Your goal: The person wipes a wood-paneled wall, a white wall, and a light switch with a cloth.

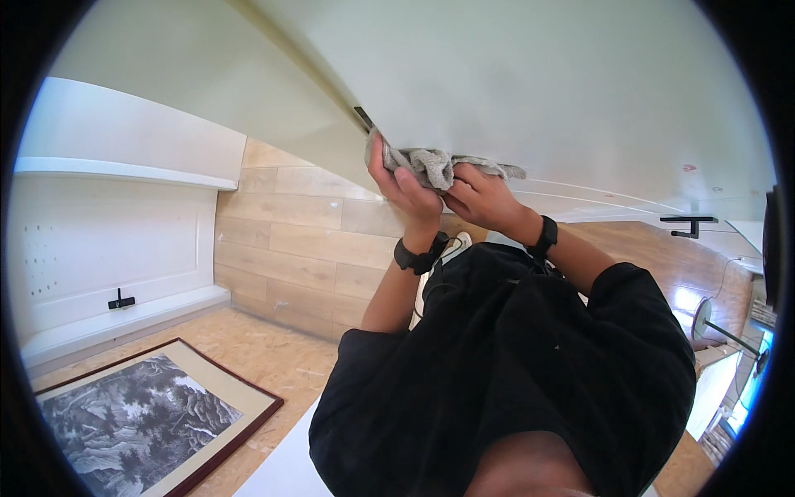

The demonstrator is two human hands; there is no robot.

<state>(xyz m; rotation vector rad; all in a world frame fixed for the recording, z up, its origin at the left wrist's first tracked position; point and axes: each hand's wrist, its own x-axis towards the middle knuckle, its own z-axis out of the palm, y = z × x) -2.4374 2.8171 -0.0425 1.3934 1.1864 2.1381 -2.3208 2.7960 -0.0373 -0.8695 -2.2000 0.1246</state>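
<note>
Both of my hands are on a crumpled grey terry cloth, close to the lower part of a smooth pale panel. My left hand has its fingers raised along the cloth's left end, beside a small black metal fitting at the panel's edge. Bunched folds lie between the hands. My right hand grips the cloth's right part, its fingers curled and partly hidden in the fabric. Each wrist wears a black band.
A white panelled door with a black handle stands left. Below it lies a framed landscape picture. Another black handle projects at right, near a round-based stand. Wood-plank flooring extends beneath.
</note>
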